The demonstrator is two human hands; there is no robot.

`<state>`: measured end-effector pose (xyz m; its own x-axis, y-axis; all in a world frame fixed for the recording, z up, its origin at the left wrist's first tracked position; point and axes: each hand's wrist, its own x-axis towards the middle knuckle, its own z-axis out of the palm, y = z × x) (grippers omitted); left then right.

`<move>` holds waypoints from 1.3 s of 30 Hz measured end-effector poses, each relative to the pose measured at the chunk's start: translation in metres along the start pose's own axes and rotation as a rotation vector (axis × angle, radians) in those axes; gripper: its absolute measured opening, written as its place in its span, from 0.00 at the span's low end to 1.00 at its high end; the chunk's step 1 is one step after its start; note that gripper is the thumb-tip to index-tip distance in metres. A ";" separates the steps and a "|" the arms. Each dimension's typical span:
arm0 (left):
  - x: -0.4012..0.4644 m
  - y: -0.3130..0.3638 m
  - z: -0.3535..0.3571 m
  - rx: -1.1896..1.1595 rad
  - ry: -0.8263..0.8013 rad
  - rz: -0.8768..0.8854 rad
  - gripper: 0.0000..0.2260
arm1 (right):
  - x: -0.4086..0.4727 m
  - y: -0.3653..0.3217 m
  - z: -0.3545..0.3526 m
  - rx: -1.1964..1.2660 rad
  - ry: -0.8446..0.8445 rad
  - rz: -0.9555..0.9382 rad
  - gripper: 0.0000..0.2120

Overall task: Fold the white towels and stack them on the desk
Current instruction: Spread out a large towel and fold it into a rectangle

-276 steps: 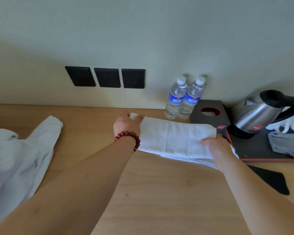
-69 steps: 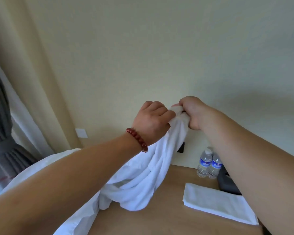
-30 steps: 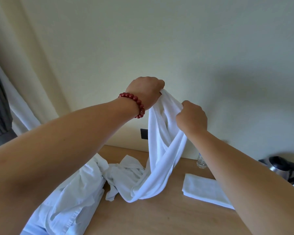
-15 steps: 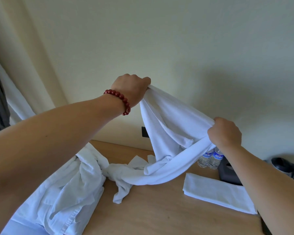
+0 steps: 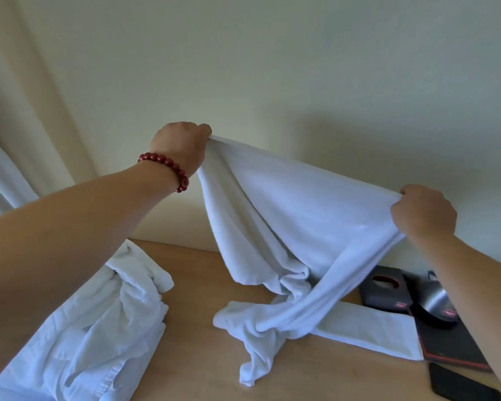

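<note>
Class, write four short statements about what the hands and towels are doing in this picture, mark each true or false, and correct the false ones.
1. Both the left hand and right hand grip the raised towel. True.
2. The raised towel hangs wholly clear of the desk. False: its lower end trails on the desk.
3. A folded towel lies on the desk. True.
4. The bracelet is on the right wrist. False: the left.

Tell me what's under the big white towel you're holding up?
The folded towel lies on the desk under the hanging towel, whose bunched lower end covers the folded towel's left part. Anything else beneath it is hidden.
</note>
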<state>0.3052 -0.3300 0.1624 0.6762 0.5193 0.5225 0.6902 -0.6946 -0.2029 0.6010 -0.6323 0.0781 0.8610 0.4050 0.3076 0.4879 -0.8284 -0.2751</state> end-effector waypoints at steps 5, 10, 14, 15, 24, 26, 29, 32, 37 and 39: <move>0.012 -0.018 -0.002 -0.019 0.096 -0.018 0.09 | 0.008 0.013 -0.019 0.094 0.079 0.027 0.04; 0.017 -0.034 -0.002 -0.042 0.160 -0.080 0.13 | 0.011 0.009 -0.034 0.223 0.220 0.019 0.12; 0.013 -0.045 -0.005 -0.044 0.219 -0.064 0.13 | 0.015 0.007 -0.045 0.219 0.280 -0.003 0.12; 0.013 -0.046 -0.009 -0.045 0.234 -0.052 0.13 | 0.017 0.006 -0.048 0.207 0.295 -0.005 0.12; 0.029 -0.073 -0.057 -0.005 0.313 -0.054 0.14 | 0.031 -0.003 -0.054 0.201 0.424 -0.029 0.15; 0.030 -0.075 -0.057 0.003 0.245 -0.139 0.14 | 0.036 -0.004 -0.056 0.274 0.426 0.032 0.16; 0.016 -0.083 -0.042 -0.008 0.203 -0.170 0.13 | 0.042 0.001 -0.062 0.346 0.429 0.107 0.17; -0.002 -0.093 -0.022 0.008 0.180 -0.143 0.12 | 0.043 0.008 -0.064 0.344 0.451 0.095 0.16; -0.028 -0.109 0.002 -0.002 0.085 -0.247 0.12 | 0.040 0.022 -0.054 0.335 0.418 0.125 0.18; -0.039 -0.114 0.009 0.016 0.072 -0.244 0.12 | 0.035 0.028 -0.050 0.307 0.358 0.145 0.17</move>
<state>0.2024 -0.2667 0.1579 0.4694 0.6337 0.6148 0.8351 -0.5448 -0.0761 0.6375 -0.6603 0.1265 0.8462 0.0906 0.5252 0.4327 -0.6920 -0.5778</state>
